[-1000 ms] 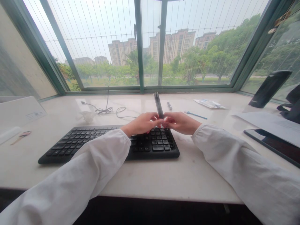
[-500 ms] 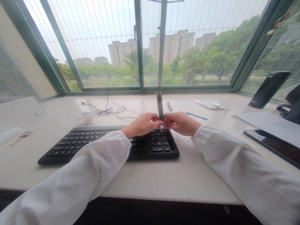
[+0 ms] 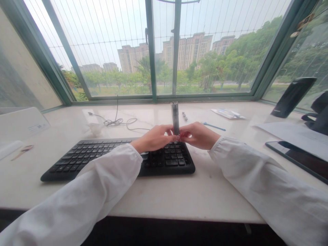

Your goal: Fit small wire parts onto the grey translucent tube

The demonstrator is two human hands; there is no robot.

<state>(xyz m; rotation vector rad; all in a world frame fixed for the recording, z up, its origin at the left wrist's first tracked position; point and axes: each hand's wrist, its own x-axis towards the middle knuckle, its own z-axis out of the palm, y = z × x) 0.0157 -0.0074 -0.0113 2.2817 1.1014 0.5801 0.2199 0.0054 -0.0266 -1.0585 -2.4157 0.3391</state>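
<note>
Between the fingertips of both hands stands a keycap puller (image 3: 175, 114), with a dark, see-through handle pointing up and thin wires just visible at its lower end. My left hand (image 3: 156, 137) grips it low from the left, fingers closed. From the right my right hand (image 3: 198, 135) pinches the same lower part. Both hands are over the number pad of a black keyboard (image 3: 169, 171), where the wires meet the upper keys; my fingers hide the exact contact. One spot at the pad's right edge looks like a socket with no cap.
Several small loose keycaps (image 3: 185, 116) lie behind the hands. A blue thin brush or stick (image 3: 214, 126), a plastic packet (image 3: 227, 113) and a phone (image 3: 294, 155) are to the right. A coiled cable (image 3: 114, 121) and a white box (image 3: 24, 119) are on the left.
The view shifts very slightly. Both hands stay on the keycap puller over the number pad, the puller a touch more upright; the wires show less clearly between the fingers.
</note>
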